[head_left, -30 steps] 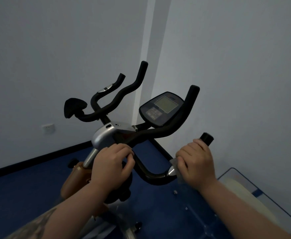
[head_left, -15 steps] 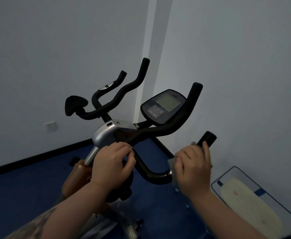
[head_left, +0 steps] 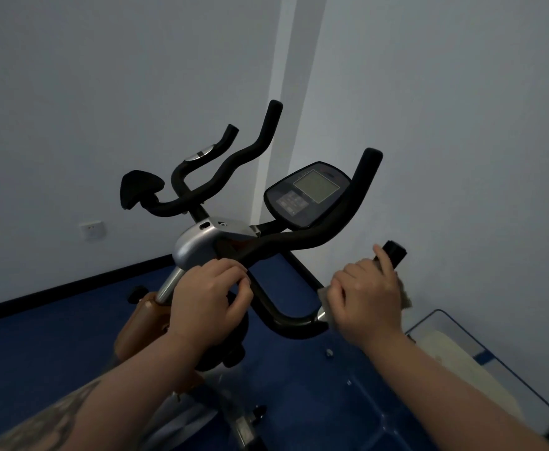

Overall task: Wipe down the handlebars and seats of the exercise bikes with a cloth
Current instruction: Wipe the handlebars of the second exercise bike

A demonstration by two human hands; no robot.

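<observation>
gripping the right handlebar grip (head_left: pixel 393 252), the right hand (head_left: pixel 367 301) has its fingers curled round the bar with a pale cloth (head_left: pixel 405 299) wrapped beneath them, corners showing at either side of the knuckles. the cloth looks soft, light and limp, best held bunched against the palm. the bar seems stiff and its foam likely grippy; its long axis runs up and away past the fingertips, black end cap poking out. the left hand (head_left: pixel 208 297) clasps the bar near the silver stem (head_left: pixel 198 245).

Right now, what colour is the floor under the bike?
Deep blue floor, with a black strip along the wall's base; the head view, the only one, shows it.
</observation>
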